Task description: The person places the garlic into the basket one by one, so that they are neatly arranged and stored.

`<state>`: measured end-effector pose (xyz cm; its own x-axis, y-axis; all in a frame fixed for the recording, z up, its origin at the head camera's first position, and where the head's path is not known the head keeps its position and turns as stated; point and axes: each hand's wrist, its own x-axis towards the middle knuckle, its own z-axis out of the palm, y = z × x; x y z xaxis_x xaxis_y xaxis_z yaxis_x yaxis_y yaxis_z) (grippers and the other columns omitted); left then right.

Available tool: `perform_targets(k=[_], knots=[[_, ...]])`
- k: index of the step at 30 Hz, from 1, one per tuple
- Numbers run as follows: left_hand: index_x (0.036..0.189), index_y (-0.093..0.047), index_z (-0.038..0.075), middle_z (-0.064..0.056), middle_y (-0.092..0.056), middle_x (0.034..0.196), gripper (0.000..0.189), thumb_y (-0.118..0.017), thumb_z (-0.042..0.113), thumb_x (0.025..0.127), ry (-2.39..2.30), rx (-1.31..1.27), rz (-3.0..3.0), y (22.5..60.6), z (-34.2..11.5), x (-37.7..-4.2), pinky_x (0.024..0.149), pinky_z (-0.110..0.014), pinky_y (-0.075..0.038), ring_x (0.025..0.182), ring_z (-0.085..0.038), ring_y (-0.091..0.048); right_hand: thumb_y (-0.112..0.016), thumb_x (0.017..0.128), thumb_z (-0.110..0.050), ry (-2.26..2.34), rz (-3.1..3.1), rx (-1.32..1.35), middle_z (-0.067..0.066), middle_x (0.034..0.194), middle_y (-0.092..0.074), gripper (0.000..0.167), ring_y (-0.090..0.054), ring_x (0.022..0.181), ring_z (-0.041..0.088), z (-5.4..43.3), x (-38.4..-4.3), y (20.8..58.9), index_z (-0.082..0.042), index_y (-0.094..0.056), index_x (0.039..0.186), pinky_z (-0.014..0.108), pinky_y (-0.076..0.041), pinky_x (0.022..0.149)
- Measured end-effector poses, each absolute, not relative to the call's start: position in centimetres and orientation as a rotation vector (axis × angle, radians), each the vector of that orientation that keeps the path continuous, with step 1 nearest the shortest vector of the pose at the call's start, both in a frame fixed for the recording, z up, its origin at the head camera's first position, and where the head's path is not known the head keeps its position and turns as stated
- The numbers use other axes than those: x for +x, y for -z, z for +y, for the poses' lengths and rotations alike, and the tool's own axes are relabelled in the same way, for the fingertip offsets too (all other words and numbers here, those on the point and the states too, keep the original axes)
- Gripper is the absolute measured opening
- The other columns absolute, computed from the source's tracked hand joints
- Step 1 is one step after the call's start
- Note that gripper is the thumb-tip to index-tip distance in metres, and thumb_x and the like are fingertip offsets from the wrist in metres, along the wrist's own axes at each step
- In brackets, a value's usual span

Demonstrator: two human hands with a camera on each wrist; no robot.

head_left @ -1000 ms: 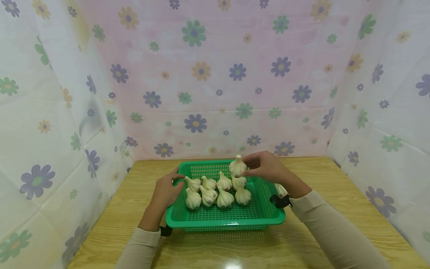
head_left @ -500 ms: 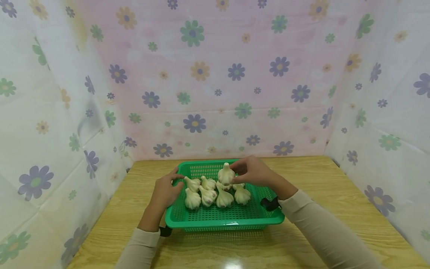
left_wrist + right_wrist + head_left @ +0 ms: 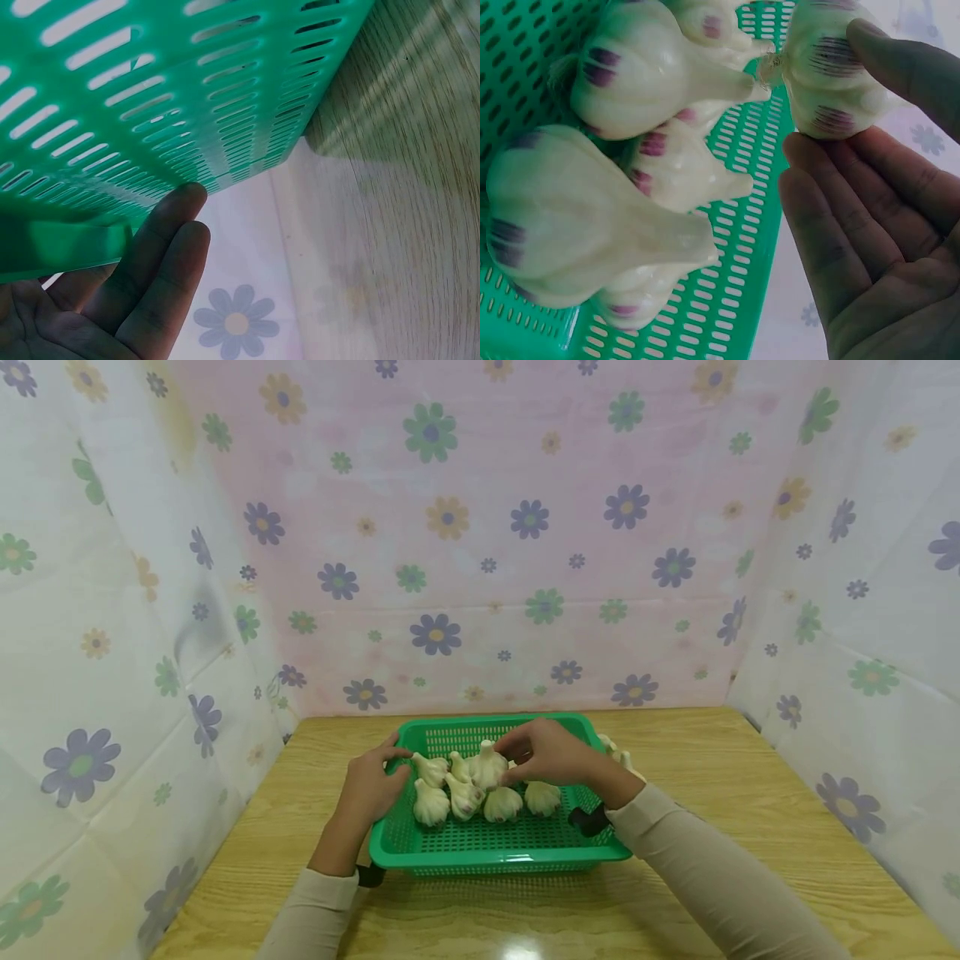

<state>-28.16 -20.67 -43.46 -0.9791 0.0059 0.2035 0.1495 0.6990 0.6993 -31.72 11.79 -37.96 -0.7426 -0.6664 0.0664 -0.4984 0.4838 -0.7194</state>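
A green plastic basket point(image 3: 510, 860) with slotted walls holds several white garlic bulbs point(image 3: 431, 803) with purple marks, grouped toward its left side. My right hand point(image 3: 551, 753) pinches one garlic bulb point(image 3: 488, 767) between thumb and fingers, stem up, above the back row. In the right wrist view that held garlic bulb point(image 3: 829, 82) hangs apart from the bulbs beneath. My left hand point(image 3: 369, 783) grips the basket's left rim; its fingers point(image 3: 176, 270) lie under the rim against the outer wall in the left wrist view. The right hand hides part of the back row.
More garlic bulbs point(image 3: 628, 763) lie on the wooden table point(image 3: 712, 777) just right of the basket, partly behind the right wrist. Flower-printed cloth point(image 3: 487, 527) walls in the table at the back and on both sides.
My right hand has carried the garlic bulb leftward and lower over the basket, uncovering the bulbs on the table at right. The left hand stays on the rim.
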Motion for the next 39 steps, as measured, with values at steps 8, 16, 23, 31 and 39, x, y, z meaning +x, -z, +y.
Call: perform_targets(k=[8, 16, 23, 31, 39], knots=[[0.127, -0.075, 0.015, -0.003, -0.041, 0.165, 0.033, -0.057, 0.020, 0.099, 1.129, -0.120, -2.718, 43.6, -20.8, -28.2, 0.040, -0.025, -0.032, 0.039, -0.012, -0.026, -0.083, 0.089, -0.029, 0.991, 2.457, -1.109, 0.001, 0.133, -0.070, 0.047, -0.070, 0.113, 0.017, 10.4, -31.7, 38.4, -0.017, -0.071, 0.133, 0.028, -0.059, 0.088], [0.127, -0.074, 0.014, -0.005, -0.041, 0.165, 0.034, -0.056, 0.020, 0.099, 1.135, -0.130, -2.720, 43.5, -20.7, -28.1, 0.039, -0.025, -0.031, 0.039, -0.012, -0.025, -0.084, 0.088, -0.026, 0.897, 2.434, -1.165, 0.003, 0.130, -0.072, 0.046, -0.072, 0.109, 0.017, 9.0, -31.2, 38.6, -0.015, -0.072, 0.131, 0.025, -0.059, 0.087], [0.127, -0.074, 0.014, -0.004, -0.041, 0.165, 0.034, -0.056, 0.021, 0.099, 1.134, -0.123, -2.723, 43.5, -20.7, -28.2, 0.039, -0.024, -0.032, 0.039, -0.012, -0.025, -0.085, 0.086, -0.027, 0.832, 2.414, -1.226, -0.001, 0.126, -0.075, 0.044, -0.073, 0.105, 0.010, 7.7, -31.3, 39.0, -0.017, -0.075, 0.127, 0.022, -0.058, 0.086], [0.127, -0.075, 0.015, -0.003, -0.041, 0.165, 0.034, -0.056, 0.020, 0.099, 1.142, -0.119, -2.724, 43.5, -20.6, -28.1, 0.040, -0.024, -0.032, 0.039, -0.012, -0.025, -0.087, 0.084, -0.027, 0.787, 2.336, -1.313, -0.005, 0.122, -0.076, 0.040, -0.073, 0.098, 0.003, 6.2, -31.3, 39.5, -0.018, -0.077, 0.122, 0.021, -0.057, 0.084], [0.128, -0.074, 0.014, -0.005, -0.040, 0.165, 0.035, -0.056, 0.020, 0.098, 1.151, -0.125, -2.722, 43.5, -20.7, -28.2, 0.040, -0.024, -0.031, 0.040, -0.012, -0.026, -0.086, 0.084, -0.018, 0.784, 2.268, -1.318, 0.002, 0.120, -0.077, 0.038, -0.075, 0.097, 0.008, 5.1, -31.0, 39.4, -0.012, -0.078, 0.120, 0.020, -0.058, 0.083]])
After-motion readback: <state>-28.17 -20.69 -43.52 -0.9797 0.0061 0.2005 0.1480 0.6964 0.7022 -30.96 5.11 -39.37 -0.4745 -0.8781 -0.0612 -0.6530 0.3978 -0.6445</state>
